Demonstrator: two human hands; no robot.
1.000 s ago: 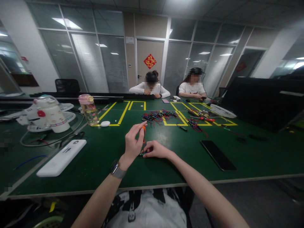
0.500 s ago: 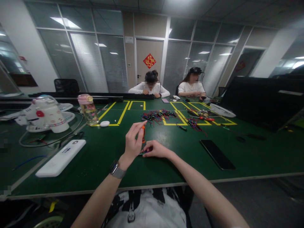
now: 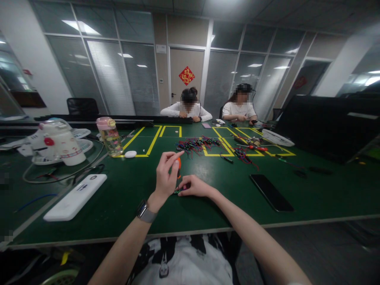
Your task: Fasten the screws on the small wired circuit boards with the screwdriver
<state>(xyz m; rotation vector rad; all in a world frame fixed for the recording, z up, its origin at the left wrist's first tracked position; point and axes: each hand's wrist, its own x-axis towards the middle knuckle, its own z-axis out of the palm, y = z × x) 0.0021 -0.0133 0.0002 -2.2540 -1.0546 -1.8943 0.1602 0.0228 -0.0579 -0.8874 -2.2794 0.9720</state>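
My left hand [image 3: 166, 174] is closed round the orange handle of a small screwdriver [image 3: 179, 168], which stands nearly upright with its thin dark shaft pointing down. Below it, a small green circuit board [image 3: 176, 192] lies at the table surface, partly hidden by fingers. My right hand [image 3: 192, 186] rests low on the table, with thumb and fingers pinched on that board beside the shaft. Whether the screwdriver's tip touches the board is too small to tell. Beyond my hands lies a heap of small boards with red, blue and black wires [image 3: 198, 145].
A black phone [image 3: 271, 192] lies to the right, a white phone-shaped device [image 3: 76, 197] to the left. Bottles [image 3: 109, 136] and a white earbud case [image 3: 130, 154] stand farther left. Tools [image 3: 252, 144] lie at the right back. Two people [image 3: 186, 109] sit across the green table [image 3: 124, 221].
The orange handle shows a slightly different side, as if turned a little between my left fingers. My right hand stays in place.
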